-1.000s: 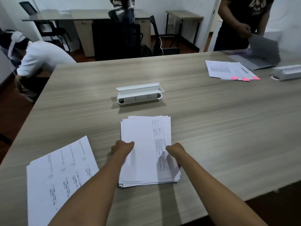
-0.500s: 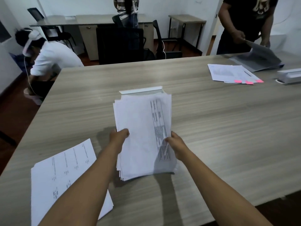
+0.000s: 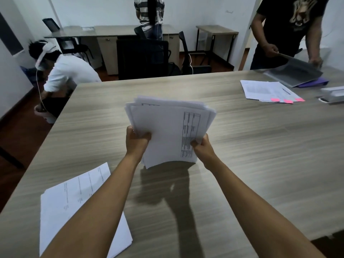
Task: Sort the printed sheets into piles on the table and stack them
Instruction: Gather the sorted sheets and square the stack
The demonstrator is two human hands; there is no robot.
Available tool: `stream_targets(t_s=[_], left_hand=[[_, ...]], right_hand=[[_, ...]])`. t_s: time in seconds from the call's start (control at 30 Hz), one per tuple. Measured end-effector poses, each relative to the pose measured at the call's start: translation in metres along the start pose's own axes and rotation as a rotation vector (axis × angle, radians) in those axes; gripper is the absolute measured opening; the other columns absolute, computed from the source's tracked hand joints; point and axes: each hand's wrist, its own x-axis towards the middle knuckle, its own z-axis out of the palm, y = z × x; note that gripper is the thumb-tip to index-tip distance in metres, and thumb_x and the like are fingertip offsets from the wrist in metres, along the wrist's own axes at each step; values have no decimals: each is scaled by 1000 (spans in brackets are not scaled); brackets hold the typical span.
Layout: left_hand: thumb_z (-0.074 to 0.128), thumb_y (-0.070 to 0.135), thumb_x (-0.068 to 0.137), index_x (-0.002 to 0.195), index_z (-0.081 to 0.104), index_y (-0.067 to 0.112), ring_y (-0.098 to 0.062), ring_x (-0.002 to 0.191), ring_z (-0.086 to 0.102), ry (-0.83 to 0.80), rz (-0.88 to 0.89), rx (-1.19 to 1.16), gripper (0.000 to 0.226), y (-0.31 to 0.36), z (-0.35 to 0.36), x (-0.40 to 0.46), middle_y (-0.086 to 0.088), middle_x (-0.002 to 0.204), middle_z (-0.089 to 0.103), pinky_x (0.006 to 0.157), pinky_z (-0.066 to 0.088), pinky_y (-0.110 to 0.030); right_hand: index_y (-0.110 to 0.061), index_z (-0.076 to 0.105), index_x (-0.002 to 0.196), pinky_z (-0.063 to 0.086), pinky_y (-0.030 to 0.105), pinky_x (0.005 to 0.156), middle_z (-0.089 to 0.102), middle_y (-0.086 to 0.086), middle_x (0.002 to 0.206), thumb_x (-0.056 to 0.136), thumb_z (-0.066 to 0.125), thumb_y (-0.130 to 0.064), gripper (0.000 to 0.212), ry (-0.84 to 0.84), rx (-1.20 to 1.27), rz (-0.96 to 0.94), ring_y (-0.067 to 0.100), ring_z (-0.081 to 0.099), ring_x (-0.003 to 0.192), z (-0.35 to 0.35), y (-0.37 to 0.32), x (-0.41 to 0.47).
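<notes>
both hands are holding a thick stack of printed sheets (image 3: 167, 131) up in the air above the middle of the wood-grain table (image 3: 260, 146), tilted so its far edge is rising away from the person. the left hand (image 3: 136, 139) is gripping the stack's left near edge, its grip curled around the paper with the thumb lying on top, and the right hand (image 3: 202, 148) is pinching the right near edge, thumb on the printed face and fingers wrapped underneath. the sheets are fanning slightly at the far corners, not squared up, and the top sheet is showing a column of small print along its right side. the stack is casting a dark shadow on the table just below and in front of the forearms. a second pile of printed sheets (image 3: 74, 207) is lying flat on the table near the left edge, beside the left forearm and partly hidden by it. far off to the right, more papers with pink tabs (image 3: 268, 91) are lying on the table, just beside a white box (image 3: 333, 94) at the frame's edge. beyond them a standing person in a black shirt (image 3: 288, 25) is holding a grey folder (image 3: 296, 71) over the table's far corner.
</notes>
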Motion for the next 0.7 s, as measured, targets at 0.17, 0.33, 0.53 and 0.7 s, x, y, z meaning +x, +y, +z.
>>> stream_targets(t_s=[0.17,0.33,0.53,0.7], left_hand=[[65,15,59,103,49,-1,-18,72,58,21,129,28,50,22,6,7,-9,86,60,56,46,-28],[62,24,58,95,45,16,-8,67,54,55,73,10,41,22,8,4,5,79,53,53,44,-23],[66,18,63,100,41,16,-6,71,55,44,32,24,44,8,10,1,7,82,54,58,46,-25],[61,13,74,104,47,6,-15,73,55,19,-30,39,34,-1,11,4,1,83,56,63,43,-28]], right_hand=[[-3,41,111,52,36,71,50,8,99,87,42,0,24,226,190,-115,18,53,88,3,-35,5],[-22,44,90,42,29,68,49,-7,85,92,47,-30,9,300,364,-87,13,49,81,10,-70,10],[-20,50,71,43,28,61,57,-1,77,83,56,-49,32,433,386,56,15,54,69,17,-94,24],[-18,47,81,37,24,56,51,-5,78,84,53,-41,24,439,314,19,13,49,68,12,-102,33]])
